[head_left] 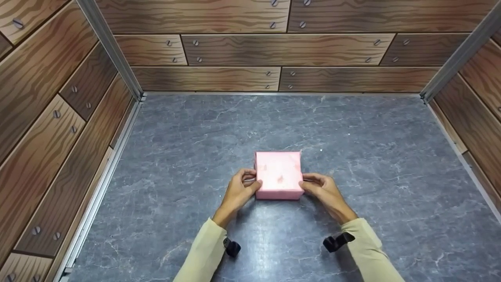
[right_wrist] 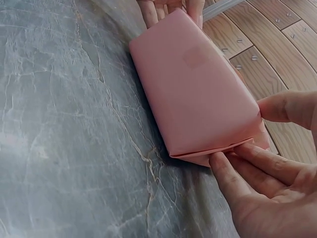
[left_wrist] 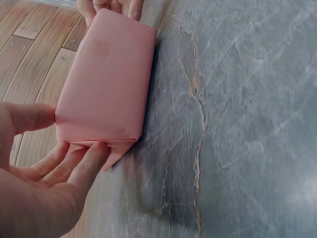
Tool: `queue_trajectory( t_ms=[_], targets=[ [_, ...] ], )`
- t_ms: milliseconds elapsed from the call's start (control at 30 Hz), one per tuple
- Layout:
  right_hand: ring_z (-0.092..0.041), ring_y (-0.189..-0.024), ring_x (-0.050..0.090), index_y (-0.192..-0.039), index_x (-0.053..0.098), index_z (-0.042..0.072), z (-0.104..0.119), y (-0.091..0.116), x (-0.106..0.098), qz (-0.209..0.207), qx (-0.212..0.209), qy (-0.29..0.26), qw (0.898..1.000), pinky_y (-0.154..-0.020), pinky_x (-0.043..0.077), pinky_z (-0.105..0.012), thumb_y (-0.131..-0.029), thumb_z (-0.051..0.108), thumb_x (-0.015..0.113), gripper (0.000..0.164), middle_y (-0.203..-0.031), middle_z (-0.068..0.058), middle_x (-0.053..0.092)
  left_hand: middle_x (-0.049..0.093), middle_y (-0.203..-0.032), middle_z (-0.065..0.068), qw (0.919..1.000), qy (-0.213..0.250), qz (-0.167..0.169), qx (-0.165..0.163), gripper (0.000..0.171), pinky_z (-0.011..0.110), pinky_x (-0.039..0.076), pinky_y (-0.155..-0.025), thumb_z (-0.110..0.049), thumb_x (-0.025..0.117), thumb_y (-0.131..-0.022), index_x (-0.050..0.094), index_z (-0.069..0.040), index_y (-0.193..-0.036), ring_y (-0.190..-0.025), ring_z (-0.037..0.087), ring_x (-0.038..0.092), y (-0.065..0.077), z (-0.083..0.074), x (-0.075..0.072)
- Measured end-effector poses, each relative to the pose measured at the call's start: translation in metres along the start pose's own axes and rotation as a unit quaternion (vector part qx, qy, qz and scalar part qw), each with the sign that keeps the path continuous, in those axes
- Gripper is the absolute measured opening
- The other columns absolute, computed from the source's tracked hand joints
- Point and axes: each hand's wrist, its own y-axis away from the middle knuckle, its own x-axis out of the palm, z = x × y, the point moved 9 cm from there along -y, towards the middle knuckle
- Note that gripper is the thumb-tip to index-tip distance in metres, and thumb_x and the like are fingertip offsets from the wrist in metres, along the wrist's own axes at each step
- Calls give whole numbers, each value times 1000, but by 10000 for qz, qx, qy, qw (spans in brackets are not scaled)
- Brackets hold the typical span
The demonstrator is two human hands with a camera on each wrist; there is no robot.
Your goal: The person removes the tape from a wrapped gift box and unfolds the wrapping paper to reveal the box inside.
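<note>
- Pink wrapped box: located between the two hands, low over the bench; whether its whole underside bears on the surface cannot be told. Top face level, with faint darker patches.
- Box ends: wrapping folded; a creased flap stands slightly loose under the left fingers, a similar one at the right end.
- Left hand: grips the box's left end, thumb at the near top corner, fingertips against the folded flap.
- Right hand: grips the right end in matching fashion, thumb at the near corner, fingertips touching the folds.
- Sleeves, pale yellow: cover both forearms, running back from the hands.
- Black wrist devices: one on the inner side of each wrist, behind the hands.
- Bench surface: gray, marble-veined, extending on all sides of the hands; small white specks lie beyond the right hand.
- Plank-patterned back wall, with printed screw heads: well beyond both hands; similar walls stand to the left and right.
- Metal corner posts: at the far corners, well apart from the hands.
</note>
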Motion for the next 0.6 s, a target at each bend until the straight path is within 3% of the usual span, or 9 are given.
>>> queue_trajectory(
  t_ms=[100, 233, 300, 367, 433, 533, 600],
  targets=[
    [-9, -89, 68, -127, 59, -16, -1, 0, -1, -9, 21, 43, 10000, -81, 56, -21, -91, 3, 70, 42, -105, -11, 72, 63, -124, 24, 10000, 51, 47, -56, 37, 42, 54, -98, -7, 70, -92, 58, 8, -123, -117, 40, 63, 5, -10, 1],
    [-9, -90, 68, -128, 59, -15, -3, 1, -2, -18, 46, 123, 9999, -82, 56, -20, -91, 5, 70, 43, -109, -14, 72, 61, -127, 27, 9999, -37, 151, -12, 38, 42, 55, -96, -8, 71, -93, 56, 8, -124, -118, 42, 62, 7, -9, 2],
    [-8, -92, 68, -129, 59, -15, -2, 2, -2, 10, 38, 268, 9996, -83, 55, -20, -92, 7, 71, 45, -113, -17, 71, 61, -129, 25, 9991, -375, 190, 85, 40, 43, 55, -96, -13, 72, -93, 56, 4, -126, -117, 40, 63, 6, -7, 0],
    [-8, -94, 67, -130, 58, -14, 2, 3, -3, 34, 25, 507, 9987, -84, 54, -19, -92, 11, 73, 48, -117, -19, 70, 62, -129, 22, 9940, -1052, 160, 239, 42, 45, 55, -96, -21, 73, -94, 57, -2, -127, -115, 37, 64, 5, -8, -3],
    [-9, -95, 68, -131, 59, -14, 8, 3, -5, 27, -80, 796, 9968, -85, 54, -19, -93, 15, 73, 50, -121, -22, 69, 64, -125, 20, 9816, -1850, 53, 473, 43, 47, 54, -95, -25, 73, -94, 59, -4, -128, -112, 35, 65, 6, -19, -7],
    [-13, -95, 68, -127, 62, -13, 21, 2, -10, -193, -455, 1342, 9897, -82, 55, -19, -93, 17, 74, 46, -118, -23, 70, 64, -124, 16, 9510, -2920, -173, 1002, 42, 49, 51, -96, -29, 72, -94, 62, -6, -128, -115, 32, 62, 7, -39, -8],
    [-17, -93, 69, -122, 66, -12, 32, 1, -13, -450, -845, 1779, 9794, -80, 55, -19, -93, 15, 74, 40, -113, -23, 71, 64, -124, 15, 9314, -3320, -217, 1480, 40, 49, 50, -98, -26, 72, -94, 62, -5, -127, -117, 32, 60, 8, -54, -2]
  ],
)
